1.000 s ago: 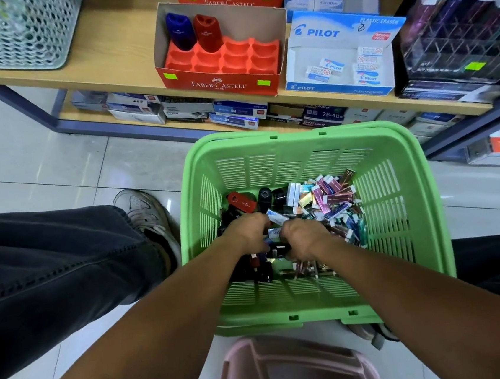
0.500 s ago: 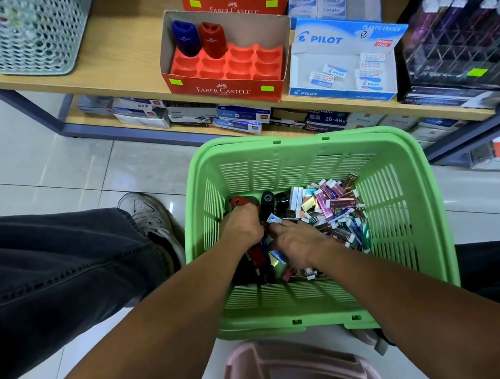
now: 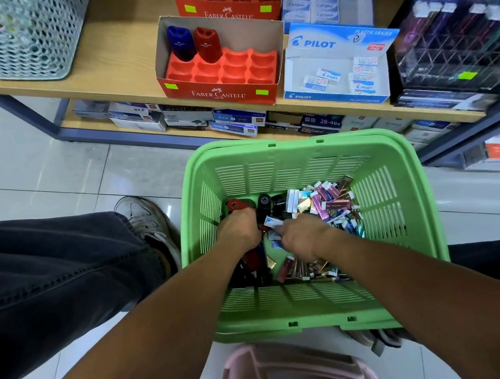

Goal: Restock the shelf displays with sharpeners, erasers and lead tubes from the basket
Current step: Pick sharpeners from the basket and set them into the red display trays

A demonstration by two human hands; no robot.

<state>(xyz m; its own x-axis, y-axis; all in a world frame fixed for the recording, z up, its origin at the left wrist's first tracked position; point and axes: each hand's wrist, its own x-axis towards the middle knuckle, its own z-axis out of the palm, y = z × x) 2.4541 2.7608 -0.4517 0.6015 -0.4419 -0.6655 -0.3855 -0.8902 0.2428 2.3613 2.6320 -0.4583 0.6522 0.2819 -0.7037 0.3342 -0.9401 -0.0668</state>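
A green basket [image 3: 299, 141] sits on my lap, holding dark and red sharpeners on the left and a heap of small erasers and lead tubes [image 3: 332, 204] on the right. My left hand [image 3: 239, 230] reaches into the left part and curls round a red sharpener [image 3: 237, 205]; a black sharpener [image 3: 264, 204] lies just beyond it. My right hand [image 3: 301, 236] digs in beside it, its fingertips pinching a small white-and-blue eraser [image 3: 272, 221]. On the shelf stand the red sharpener display [image 3: 220, 95] with two sharpeners in it, the Pilot eraser box [image 3: 338, 99] and the lead tube rack [image 3: 456, 53].
A white mesh basket [image 3: 17, 38] stands on the shelf's left end. Boxes fill the lower shelf [image 3: 235, 123]. My left leg [image 3: 50, 272] and shoe [image 3: 144, 219] are left of the basket on the tiled floor. A pink stool [image 3: 292, 373] is below.
Both hands moved a little farther into the basket. The left hand closed over the red sharpener; the right hand spread left toward the loose erasers. The view tilted slightly toward the shelf.
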